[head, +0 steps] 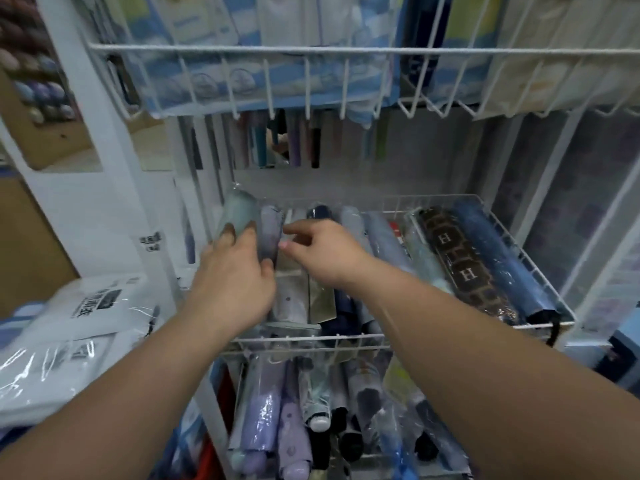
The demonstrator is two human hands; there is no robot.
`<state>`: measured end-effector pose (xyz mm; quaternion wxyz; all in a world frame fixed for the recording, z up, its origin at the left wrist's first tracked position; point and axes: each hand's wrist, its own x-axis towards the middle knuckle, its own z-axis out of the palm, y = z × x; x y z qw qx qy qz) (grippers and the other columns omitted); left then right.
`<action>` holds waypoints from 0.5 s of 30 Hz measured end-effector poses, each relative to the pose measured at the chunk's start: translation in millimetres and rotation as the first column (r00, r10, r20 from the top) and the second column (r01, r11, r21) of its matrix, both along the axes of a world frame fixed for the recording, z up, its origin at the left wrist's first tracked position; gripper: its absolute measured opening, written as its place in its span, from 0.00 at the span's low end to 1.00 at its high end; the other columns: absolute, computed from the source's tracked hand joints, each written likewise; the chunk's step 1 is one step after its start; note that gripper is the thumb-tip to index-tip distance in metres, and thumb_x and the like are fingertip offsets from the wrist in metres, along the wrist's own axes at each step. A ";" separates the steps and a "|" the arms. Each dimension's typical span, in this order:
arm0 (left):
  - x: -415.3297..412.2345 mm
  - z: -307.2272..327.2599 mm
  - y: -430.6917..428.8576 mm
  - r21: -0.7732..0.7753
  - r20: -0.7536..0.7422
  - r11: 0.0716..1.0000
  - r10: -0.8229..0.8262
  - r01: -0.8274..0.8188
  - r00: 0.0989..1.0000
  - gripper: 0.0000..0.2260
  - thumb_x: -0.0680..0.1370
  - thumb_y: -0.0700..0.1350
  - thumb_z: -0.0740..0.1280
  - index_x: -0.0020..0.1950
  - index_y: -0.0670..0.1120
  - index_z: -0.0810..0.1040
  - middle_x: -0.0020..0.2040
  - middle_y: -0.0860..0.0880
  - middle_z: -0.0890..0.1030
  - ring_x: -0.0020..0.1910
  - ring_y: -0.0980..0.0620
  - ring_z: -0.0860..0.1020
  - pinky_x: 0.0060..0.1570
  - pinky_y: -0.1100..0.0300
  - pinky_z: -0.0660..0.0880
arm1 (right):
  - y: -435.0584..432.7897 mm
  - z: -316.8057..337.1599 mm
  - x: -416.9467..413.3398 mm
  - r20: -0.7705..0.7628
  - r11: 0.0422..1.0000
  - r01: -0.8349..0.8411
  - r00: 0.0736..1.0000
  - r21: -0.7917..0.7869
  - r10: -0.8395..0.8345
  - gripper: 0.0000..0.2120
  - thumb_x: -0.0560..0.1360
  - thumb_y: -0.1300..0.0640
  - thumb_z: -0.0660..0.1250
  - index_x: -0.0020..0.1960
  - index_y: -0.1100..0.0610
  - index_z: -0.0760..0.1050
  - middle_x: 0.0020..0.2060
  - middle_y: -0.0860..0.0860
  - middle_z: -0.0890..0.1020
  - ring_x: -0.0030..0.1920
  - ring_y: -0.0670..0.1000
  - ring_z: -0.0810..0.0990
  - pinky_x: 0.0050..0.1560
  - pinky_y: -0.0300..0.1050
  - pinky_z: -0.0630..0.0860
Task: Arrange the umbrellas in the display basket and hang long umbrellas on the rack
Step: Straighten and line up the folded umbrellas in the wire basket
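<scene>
Both bare forearms are stretched forward from the lower corners and converge toward the middle. The left hand (pixel 235 271) is seen back-up, its fingers (pixel 227 234) laid forward over a pale wrapped umbrella (pixel 239 209) and its thumb bent in against the side. The right hand (pixel 325 254) is held just beside it, palm down, with index finger and thumb pointed left, tips slightly apart. Whether anything is pinched between them cannot be told.
</scene>
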<state>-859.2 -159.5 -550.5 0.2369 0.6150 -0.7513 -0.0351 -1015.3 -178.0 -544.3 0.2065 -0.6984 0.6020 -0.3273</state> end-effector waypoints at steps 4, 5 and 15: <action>10.8 -13.5 -2.8 0.102 -0.150 0.994 0.049 -0.034 0.988 0.29 0.81 0.49 0.60 0.81 0.44 0.57 0.77 0.38 0.62 0.73 0.35 0.65 0.72 0.45 0.65 | -11.2 -6.6 30.0 0.127 0.992 -0.082 0.990 0.098 0.069 0.21 0.79 0.55 0.68 0.72 0.57 0.74 0.64 0.54 0.81 0.61 0.52 0.80 0.66 0.48 0.75; 13.4 -16.7 -3.2 0.109 -0.171 0.993 0.056 -0.038 0.984 0.29 0.80 0.48 0.60 0.80 0.43 0.57 0.77 0.37 0.63 0.73 0.35 0.65 0.71 0.45 0.65 | -11.9 -7.3 34.9 0.127 0.992 -0.079 0.990 0.102 0.066 0.21 0.79 0.56 0.68 0.72 0.56 0.74 0.65 0.53 0.80 0.63 0.52 0.80 0.67 0.47 0.74; 17.8 -19.5 6.6 0.019 -0.296 0.996 -0.083 0.093 0.951 0.35 0.79 0.46 0.65 0.82 0.51 0.51 0.82 0.51 0.57 0.80 0.50 0.56 0.77 0.53 0.57 | -16.8 -25.2 38.5 0.364 0.998 -0.003 0.931 -0.065 0.026 0.25 0.72 0.60 0.75 0.69 0.52 0.77 0.61 0.51 0.83 0.61 0.48 0.81 0.67 0.49 0.76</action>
